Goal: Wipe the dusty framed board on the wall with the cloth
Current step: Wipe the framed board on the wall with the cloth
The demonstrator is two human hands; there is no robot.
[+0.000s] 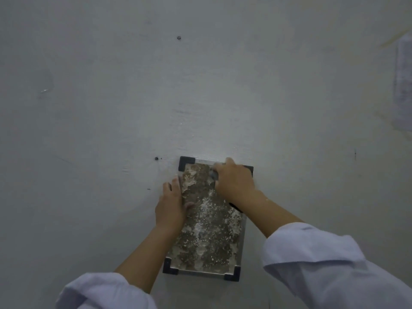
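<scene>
A small framed board (207, 233) with black corner pieces hangs on the wall, its brown face patched with white dust. My right hand (234, 179) grips a grey cloth (213, 175) and presses it against the board's top right part; most of the cloth is hidden under the hand. My left hand (172, 204) holds the board's left edge, fingers on the wall side and the thumb lying on the dusty face.
The pale wall (200, 85) fills the view. Two small screws sit in it, one left of the board's top corner (156, 158) and one high up (178, 37). A faded paper sheet (403, 85) hangs at the far right.
</scene>
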